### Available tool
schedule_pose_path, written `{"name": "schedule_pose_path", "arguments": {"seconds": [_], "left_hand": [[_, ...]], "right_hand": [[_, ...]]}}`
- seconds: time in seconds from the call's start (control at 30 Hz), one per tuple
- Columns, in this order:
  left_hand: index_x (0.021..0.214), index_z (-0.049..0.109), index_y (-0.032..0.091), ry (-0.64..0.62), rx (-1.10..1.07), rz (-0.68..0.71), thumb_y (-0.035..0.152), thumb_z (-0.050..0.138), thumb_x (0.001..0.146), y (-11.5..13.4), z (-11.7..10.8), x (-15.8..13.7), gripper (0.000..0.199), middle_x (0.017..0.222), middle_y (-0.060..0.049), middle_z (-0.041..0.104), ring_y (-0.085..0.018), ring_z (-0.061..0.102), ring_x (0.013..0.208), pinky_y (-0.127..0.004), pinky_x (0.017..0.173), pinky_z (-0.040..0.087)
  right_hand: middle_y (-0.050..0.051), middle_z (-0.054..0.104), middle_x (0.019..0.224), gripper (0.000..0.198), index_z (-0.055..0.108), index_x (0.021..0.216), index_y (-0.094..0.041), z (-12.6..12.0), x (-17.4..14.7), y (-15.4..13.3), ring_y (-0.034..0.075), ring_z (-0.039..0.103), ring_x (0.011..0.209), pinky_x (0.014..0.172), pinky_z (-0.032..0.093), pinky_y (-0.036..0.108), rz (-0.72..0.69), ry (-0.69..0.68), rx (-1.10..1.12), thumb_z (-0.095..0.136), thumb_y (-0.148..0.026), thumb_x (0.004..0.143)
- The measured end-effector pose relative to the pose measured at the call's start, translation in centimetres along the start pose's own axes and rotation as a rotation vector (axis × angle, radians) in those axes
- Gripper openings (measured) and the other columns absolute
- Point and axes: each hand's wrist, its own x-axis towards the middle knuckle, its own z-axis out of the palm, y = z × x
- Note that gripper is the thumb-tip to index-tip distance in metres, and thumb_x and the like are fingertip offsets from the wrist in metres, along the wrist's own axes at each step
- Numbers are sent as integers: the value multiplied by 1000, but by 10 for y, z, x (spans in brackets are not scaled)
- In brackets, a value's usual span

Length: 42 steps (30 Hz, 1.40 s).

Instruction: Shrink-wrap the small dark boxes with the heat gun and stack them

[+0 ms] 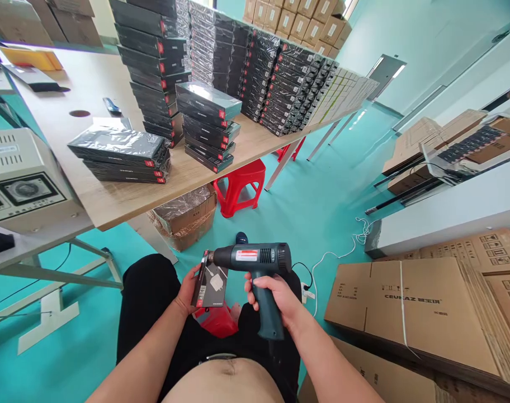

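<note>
My right hand (272,294) is wrapped round the handle of a dark green heat gun (253,256), its nozzle pointing left. In my left hand (189,289) is a small black charger box (213,282) with a red edge and a picture of a white plug and cable. The box is held upright over my lap, and the nozzle tip is at its upper left edge; whether they touch I cannot tell. On the table beyond, film-wrapped black boxes (121,146) lie in a low pile, with another short stack (208,126) to their right.
Tall rows of black boxes (275,84) line the wooden table (129,198). A beige machine (24,179) with a dial stands at left. A red stool (240,187) and a wrapped carton (188,215) are under the table edge. Large cartons (406,313) and a white cable (316,274) lie at right.
</note>
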Motion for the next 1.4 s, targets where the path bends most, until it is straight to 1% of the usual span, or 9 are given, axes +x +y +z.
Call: {"name": "schedule_pose_path", "arguments": {"seconds": [0.17,0.37,0.53,0.6,0.7,0.87,1.03,1.2,1.4], "left_hand": [[103,67,10,-14,-27,20,46,56,82,1,-1,2,43,82,-14,74,-32,71,82,-43,74,56],[100,67,9,-9,-15,14,48,58,81,2,-3,3,44,82,-15,74,-33,71,81,-43,73,56],[99,67,11,-15,-40,112,46,56,82,3,-8,5,40,78,-12,73,-30,71,78,-41,72,56],[98,67,11,-24,-35,106,46,55,82,3,-10,6,40,77,-13,73,-31,71,76,-42,71,56],[98,67,11,-16,-11,60,48,56,81,2,-11,7,43,79,-14,73,-32,71,76,-44,72,56],[100,66,10,-20,4,68,47,55,83,3,-11,7,42,84,-15,73,-32,71,81,-44,75,55],[102,66,10,-38,-12,77,47,56,82,3,-9,3,44,86,-16,73,-32,71,80,-44,75,55],[98,67,11,-34,-24,80,46,54,83,4,-10,6,40,84,-15,73,-33,70,86,-45,76,56],[97,67,10,-63,-41,94,46,57,82,5,-15,7,40,87,-15,73,-32,70,86,-45,80,55]], "right_hand": [[6,69,76,28,70,92,-12,4,-18,-10,16,62,56,48,47,26,120,-219,-402,70,-23,66],[3,68,76,26,68,95,-15,13,-7,-18,14,62,58,51,49,25,-54,18,-304,65,-27,72],[5,69,72,24,71,88,-13,11,-22,-18,14,60,54,48,47,25,115,-278,-469,69,-22,67],[5,69,72,24,71,88,-13,12,-22,-15,14,60,54,48,47,25,89,-212,-427,69,-24,67],[4,69,75,27,68,93,-14,20,-10,-12,14,61,56,49,48,25,-21,-4,-239,67,-28,69],[5,68,76,28,67,93,-13,25,12,-13,15,63,57,49,49,26,-65,19,-119,67,-27,69],[4,68,71,27,65,92,-12,10,15,-19,15,61,55,47,48,26,-77,210,-122,67,-25,69],[6,68,76,28,66,94,-12,9,10,-17,14,62,57,48,49,25,-48,87,-72,66,-27,70],[3,67,72,24,64,92,-13,-7,15,-22,13,61,56,48,48,23,-60,208,-101,63,-25,71]]}}
